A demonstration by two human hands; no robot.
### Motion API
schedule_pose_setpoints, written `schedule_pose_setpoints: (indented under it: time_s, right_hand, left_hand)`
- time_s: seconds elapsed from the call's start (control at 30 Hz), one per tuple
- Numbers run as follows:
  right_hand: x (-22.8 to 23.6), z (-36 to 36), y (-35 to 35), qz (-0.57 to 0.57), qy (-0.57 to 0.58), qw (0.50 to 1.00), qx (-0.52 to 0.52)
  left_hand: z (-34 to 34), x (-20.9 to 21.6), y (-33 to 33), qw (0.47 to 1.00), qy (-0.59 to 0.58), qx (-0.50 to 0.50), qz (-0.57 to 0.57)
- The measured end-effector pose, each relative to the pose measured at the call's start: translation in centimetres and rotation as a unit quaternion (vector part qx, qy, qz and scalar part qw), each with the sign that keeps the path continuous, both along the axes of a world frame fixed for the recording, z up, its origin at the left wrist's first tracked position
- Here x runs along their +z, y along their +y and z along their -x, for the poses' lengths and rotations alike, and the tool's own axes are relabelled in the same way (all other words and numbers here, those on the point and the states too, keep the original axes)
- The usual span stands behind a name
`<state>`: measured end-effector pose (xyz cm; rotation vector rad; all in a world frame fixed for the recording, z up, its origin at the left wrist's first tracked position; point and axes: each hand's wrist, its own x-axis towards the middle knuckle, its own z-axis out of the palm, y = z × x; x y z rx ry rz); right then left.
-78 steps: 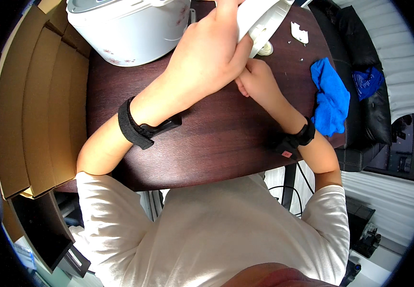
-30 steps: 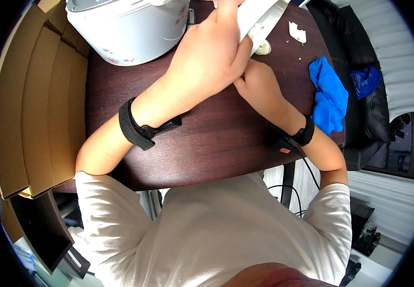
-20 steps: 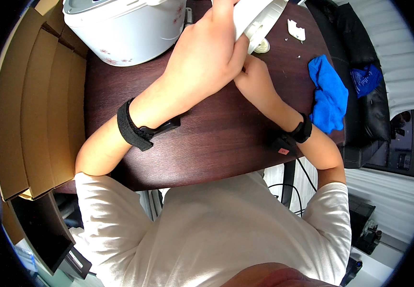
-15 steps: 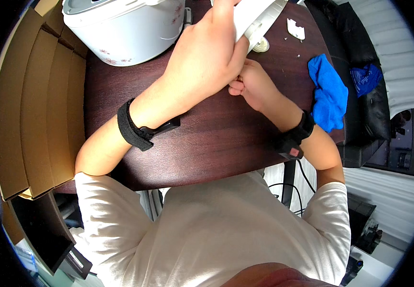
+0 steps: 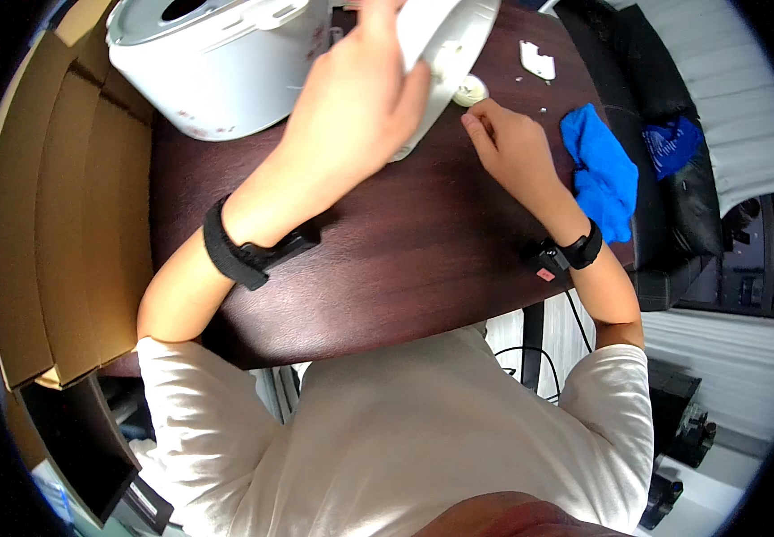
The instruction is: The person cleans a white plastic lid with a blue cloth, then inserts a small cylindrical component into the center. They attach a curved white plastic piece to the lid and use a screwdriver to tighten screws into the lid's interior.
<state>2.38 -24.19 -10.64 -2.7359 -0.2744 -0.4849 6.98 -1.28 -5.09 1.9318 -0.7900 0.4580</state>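
My left hand [image 5: 351, 103] is closed on a curved white plastic cover [image 5: 448, 76], held tilted above the table near its far side. Small fittings show on the cover's inner face, and its upper end is cut off by the picture's edge. Just to the right, my right hand [image 5: 514, 148] is closed, thumb and fingers bent together; whether something small sits between them is hidden. Beyond its fingertips lies a round cream-coloured part [image 5: 470, 91] on the table. A white rice cooker [image 5: 226, 76] with a flower print stands left of my left hand, a dark round hole in its top.
A dark reddish-brown table [image 5: 387, 259] lies under my arms. Tall cardboard [image 5: 74, 215] walls its left side. A broken-looking white piece [image 5: 537, 61] and tiny crumbs lie at the far right, near a blue cloth [image 5: 603, 174]. A black sofa [image 5: 673, 206] stands beyond the right edge.
My right hand has come away from the left, moving right. The left hand, holding the white cover, has shifted slightly left and down, and the cover has turned.
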Motion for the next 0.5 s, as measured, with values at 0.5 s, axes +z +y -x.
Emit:
schedule_pose_setpoints:
  time_s: [0.5]
  right_hand:
    - [0.1,-4.3,-15.3,0.110,0.178,0.963,-0.168]
  left_hand:
    - [-0.3,0.0,0.1,1.000,0.027,-0.005,0.005]
